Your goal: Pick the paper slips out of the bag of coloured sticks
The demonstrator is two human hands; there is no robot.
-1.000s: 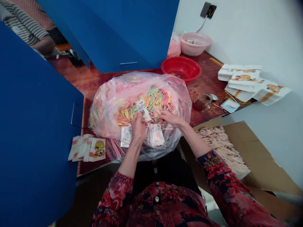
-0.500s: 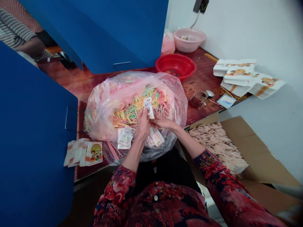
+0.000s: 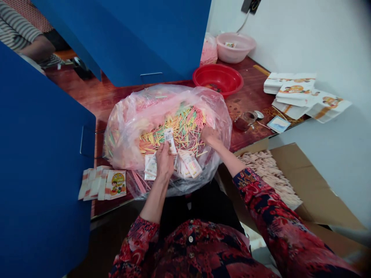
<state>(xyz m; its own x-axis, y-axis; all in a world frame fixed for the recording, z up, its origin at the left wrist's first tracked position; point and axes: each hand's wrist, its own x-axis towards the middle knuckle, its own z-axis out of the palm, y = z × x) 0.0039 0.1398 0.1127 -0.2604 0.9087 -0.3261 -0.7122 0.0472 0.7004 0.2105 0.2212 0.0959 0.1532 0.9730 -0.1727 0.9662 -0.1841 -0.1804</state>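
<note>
My left hand point(image 3: 164, 160) is shut on a small printed paper packet point(image 3: 170, 141), holding it above a large clear plastic bag point(image 3: 124, 148). The bag is full of thin yellow, green and pink sticks point(image 3: 174, 131). My right hand point(image 3: 211, 137) rests on the sticks at the bag's right side, its fingers curled and their tips hidden. Near my left wrist, a fanned stack of packets point(image 3: 188, 164) and another packet point(image 3: 150, 167) lie on the bag. Several printed packets point(image 3: 116, 184) lie on the table at the bag's front left.
The wooden table point(image 3: 249, 104) holds a red basin point(image 3: 217, 79), a pink basin point(image 3: 235, 47), a small glass jar point(image 3: 245, 121) and stacked printed paper bags point(image 3: 294, 92). An open cardboard box point(image 3: 301, 170) sits right. Blue panels point(image 3: 43, 162) stand left. A person's striped sleeve point(image 3: 17, 27) shows beyond them.
My hands have moved apart. The left hand has shifted left and slightly down with the packet, and the right hand has moved right, away from the packet, onto the sticks.
</note>
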